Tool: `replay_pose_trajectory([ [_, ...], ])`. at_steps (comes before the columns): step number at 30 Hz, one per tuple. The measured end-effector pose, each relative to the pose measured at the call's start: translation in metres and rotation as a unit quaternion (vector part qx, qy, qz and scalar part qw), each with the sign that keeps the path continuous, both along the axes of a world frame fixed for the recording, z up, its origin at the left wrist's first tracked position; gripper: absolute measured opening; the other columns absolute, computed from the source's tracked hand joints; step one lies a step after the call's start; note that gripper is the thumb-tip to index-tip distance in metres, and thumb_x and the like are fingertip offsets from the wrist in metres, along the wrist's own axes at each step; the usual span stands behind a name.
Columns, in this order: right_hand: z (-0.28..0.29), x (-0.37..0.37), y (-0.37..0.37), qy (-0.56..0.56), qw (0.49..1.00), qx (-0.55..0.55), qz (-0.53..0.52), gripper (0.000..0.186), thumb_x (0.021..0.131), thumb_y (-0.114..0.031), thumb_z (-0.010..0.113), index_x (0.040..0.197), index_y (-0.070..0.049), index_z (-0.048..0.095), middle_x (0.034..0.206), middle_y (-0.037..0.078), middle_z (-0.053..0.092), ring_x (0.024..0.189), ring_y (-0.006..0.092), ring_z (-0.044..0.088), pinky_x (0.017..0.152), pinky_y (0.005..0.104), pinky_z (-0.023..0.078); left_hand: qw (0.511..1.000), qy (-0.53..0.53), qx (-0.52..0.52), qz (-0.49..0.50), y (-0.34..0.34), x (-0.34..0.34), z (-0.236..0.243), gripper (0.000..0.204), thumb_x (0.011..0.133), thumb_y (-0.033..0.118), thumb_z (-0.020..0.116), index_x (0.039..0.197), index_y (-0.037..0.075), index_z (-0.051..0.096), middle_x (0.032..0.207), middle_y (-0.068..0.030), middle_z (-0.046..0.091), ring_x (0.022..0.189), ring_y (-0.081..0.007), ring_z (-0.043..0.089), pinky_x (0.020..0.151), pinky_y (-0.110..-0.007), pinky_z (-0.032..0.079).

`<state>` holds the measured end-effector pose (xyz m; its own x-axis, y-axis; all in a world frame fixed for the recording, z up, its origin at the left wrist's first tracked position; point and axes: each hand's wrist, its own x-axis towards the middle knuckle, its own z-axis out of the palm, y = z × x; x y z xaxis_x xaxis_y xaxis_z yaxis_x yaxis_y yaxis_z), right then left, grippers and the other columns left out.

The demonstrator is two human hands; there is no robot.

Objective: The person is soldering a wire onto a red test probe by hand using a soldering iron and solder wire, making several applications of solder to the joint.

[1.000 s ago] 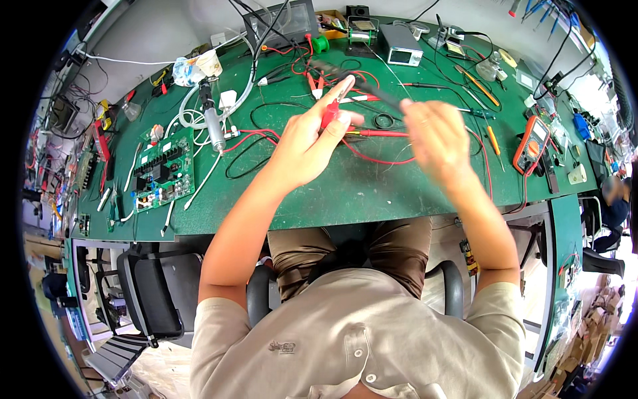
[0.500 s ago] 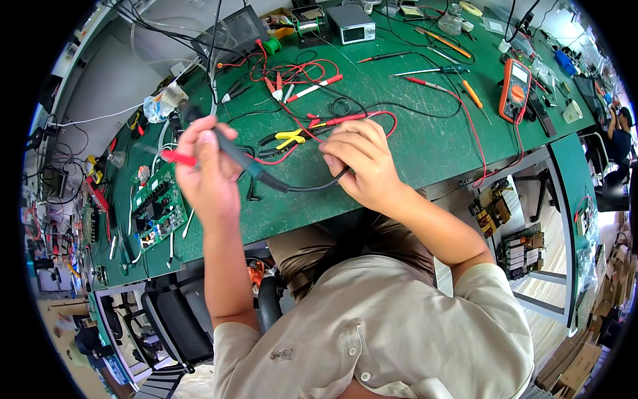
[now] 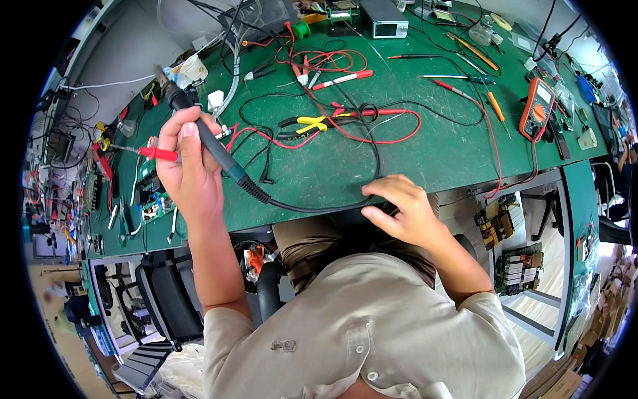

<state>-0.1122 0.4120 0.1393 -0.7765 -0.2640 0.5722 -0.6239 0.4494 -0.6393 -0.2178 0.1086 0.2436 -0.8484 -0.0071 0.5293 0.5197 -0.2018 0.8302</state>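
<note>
My left hand (image 3: 189, 156) is closed around a dark soldering-iron-like tool (image 3: 217, 149), tilted with its tip up and left, and a red-handled piece (image 3: 154, 152) with a thin metal point. The tool's black cable (image 3: 306, 209) loops along the bench's front toward my right hand (image 3: 392, 206). That hand is open, thumb and fingers apart, index fingertip at the cable. Beyond it lie yellow-and-black pliers (image 3: 310, 123) among red and black leads (image 3: 405, 141). A green circuit board (image 3: 157, 207) is partly hidden behind my left arm.
The green bench (image 3: 319, 169) holds an orange multimeter (image 3: 535, 110), screwdrivers (image 3: 494, 106), a grey instrument (image 3: 389, 26), a solder spool (image 3: 301, 30) and several tangled cables. A black chair (image 3: 169, 299) stands left of my legs. A person (image 3: 623, 153) is at the far right.
The dark tool passed from my right hand into my left, which moved left with the red piece. My right hand has since dropped toward the front edge, its fingers opening.
</note>
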Motion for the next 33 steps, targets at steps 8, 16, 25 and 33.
replay_pose_trajectory([
  [8,0.015,-0.069,0.024,0.084,0.982,0.101,-0.137,0.03,0.085,0.002,0.065,0.114,-0.002,0.07,0.102,0.017,0.069,0.103,0.0361,0.066,0.088,0.044,0.055,0.999,-0.006,-0.034,-0.022,-0.003,0.006,-0.006,0.024,0.107,0.014,0.049,0.122,-0.002,0.059,0.092,-0.0132,0.062,0.056,-0.0068,0.043,0.049,-0.023,0.035],
  [16,0.034,-0.107,0.093,0.036,0.974,0.214,-0.056,0.03,0.076,0.008,0.059,0.103,0.002,0.072,0.105,0.019,0.071,0.107,0.037,0.065,0.094,0.0432,0.053,0.999,-0.014,-0.047,-0.014,-0.01,0.02,-0.018,0.026,0.108,0.015,0.049,0.124,-0.003,0.058,0.093,-0.0151,0.063,0.059,-0.0063,0.045,0.052,-0.02,0.037],
  [25,0.06,-0.069,0.208,0.104,0.864,0.439,-0.222,0.034,0.075,0.014,0.055,0.101,0.001,0.072,0.111,0.015,0.071,0.111,0.0359,0.063,0.099,0.0451,0.049,0.989,-0.026,-0.113,-0.088,0.039,0.038,-0.028,0.023,0.104,0.012,0.056,0.121,0.001,0.067,0.093,-0.009,0.072,0.07,-0.0051,0.056,0.059,-0.02,0.042],
  [33,0.09,0.02,0.011,0.2,0.978,-0.059,-0.027,0.005,0.084,-0.001,0.071,0.086,0.0,0.066,0.081,0.013,0.067,0.072,0.0271,0.066,0.064,0.0398,0.055,0.986,-0.082,-0.081,-0.12,0.092,-0.015,-0.042,0.029,0.104,0.021,0.06,0.123,0.0,0.066,0.095,-0.0088,0.074,0.065,-0.0039,0.051,0.056,-0.021,0.037],
])
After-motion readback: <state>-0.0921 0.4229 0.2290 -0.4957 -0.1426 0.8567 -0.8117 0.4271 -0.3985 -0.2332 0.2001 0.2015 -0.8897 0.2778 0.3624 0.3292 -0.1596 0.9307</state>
